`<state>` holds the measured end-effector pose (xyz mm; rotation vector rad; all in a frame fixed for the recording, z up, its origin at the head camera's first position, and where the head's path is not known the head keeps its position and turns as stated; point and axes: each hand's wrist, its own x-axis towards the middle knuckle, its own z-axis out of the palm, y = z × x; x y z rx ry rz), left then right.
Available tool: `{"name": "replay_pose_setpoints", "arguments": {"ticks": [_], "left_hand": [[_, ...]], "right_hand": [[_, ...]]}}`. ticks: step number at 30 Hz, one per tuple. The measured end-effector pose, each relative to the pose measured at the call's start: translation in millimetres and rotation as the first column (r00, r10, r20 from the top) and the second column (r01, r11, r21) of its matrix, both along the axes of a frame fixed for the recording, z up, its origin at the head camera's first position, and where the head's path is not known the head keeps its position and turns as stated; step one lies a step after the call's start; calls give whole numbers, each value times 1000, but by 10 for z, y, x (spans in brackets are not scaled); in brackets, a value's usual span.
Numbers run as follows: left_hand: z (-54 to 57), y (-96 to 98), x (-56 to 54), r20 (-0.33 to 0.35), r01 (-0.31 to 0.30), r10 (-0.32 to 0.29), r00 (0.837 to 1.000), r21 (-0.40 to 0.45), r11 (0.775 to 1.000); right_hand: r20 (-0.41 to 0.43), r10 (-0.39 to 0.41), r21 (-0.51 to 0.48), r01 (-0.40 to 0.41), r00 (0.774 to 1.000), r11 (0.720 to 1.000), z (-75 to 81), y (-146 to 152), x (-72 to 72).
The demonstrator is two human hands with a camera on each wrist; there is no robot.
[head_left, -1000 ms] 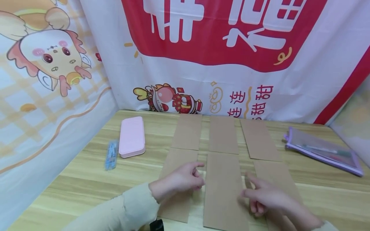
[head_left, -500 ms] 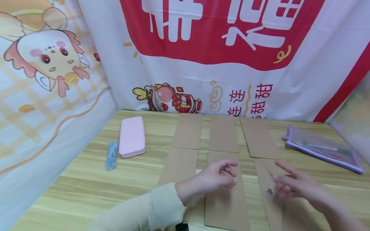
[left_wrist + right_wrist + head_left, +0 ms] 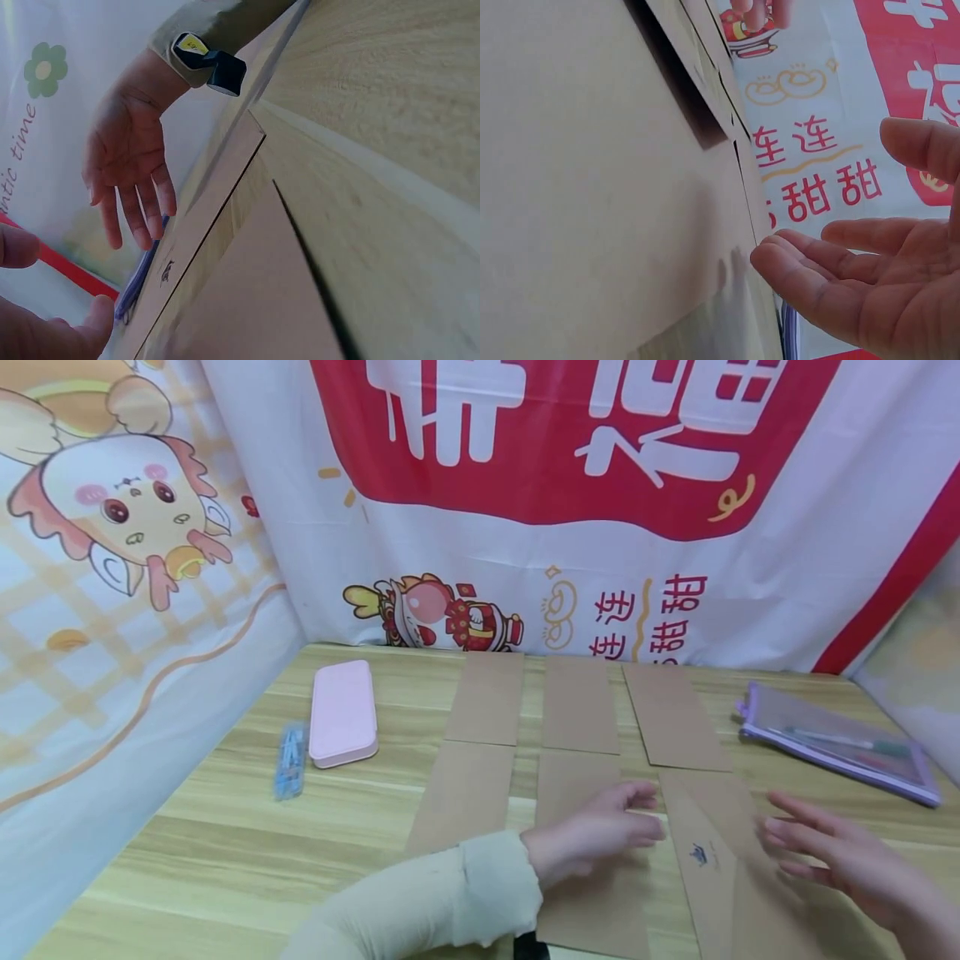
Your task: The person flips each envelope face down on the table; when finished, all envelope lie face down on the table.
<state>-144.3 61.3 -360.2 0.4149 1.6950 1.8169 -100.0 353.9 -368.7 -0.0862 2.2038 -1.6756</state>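
My left hand (image 3: pixel 600 835) hovers over the front middle brown paper rectangle (image 3: pixel 573 777), fingers relaxed and holding nothing. At the right side of the front right brown envelope (image 3: pixel 716 902) my right hand (image 3: pixel 847 852) is held up, its palm and loosely spread fingers bare in the left wrist view. That envelope has a diagonal flap line and a small dark crown print (image 3: pixel 697 854). My left sleeve hides the lower part of the front left brown rectangle (image 3: pixel 465 793). Three more form a back row: left (image 3: pixel 486 697), middle (image 3: pixel 580 703) and right (image 3: pixel 675 718).
A pink pencil case (image 3: pixel 342 714) lies at the left of the wooden table (image 3: pixel 225 852), beside a clear packet with blue items (image 3: pixel 290 762). At the right lies a purple-edged mesh pouch (image 3: pixel 840 739) with pens inside. A printed cloth (image 3: pixel 450 539) hangs behind.
Both hands have moved right: the left from the front left rectangle to over the front middle one, the right past the crown print, which has come into view. The fingers have spread from a pointing shape.
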Motion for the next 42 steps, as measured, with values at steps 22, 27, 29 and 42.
{"name": "replay_pose_setpoints", "arguments": {"ticks": [22,27,29,42], "left_hand": [[-113,353,137,85,-104,111,990,-86,991],[-143,383,131,140,-176,177,974,-19,984],[-153,379,117,168,-197,192,967,15,980],[-139,246,139,110,-260,251,962,78,962]], "right_hand": [[91,-150,245,124,984,962,9,-130,29],[79,-158,232,136,984,963,-14,-92,21],[88,-152,221,129,984,967,-22,-62,14],[47,183,-444,-144,982,884,-142,12,-21]]}}
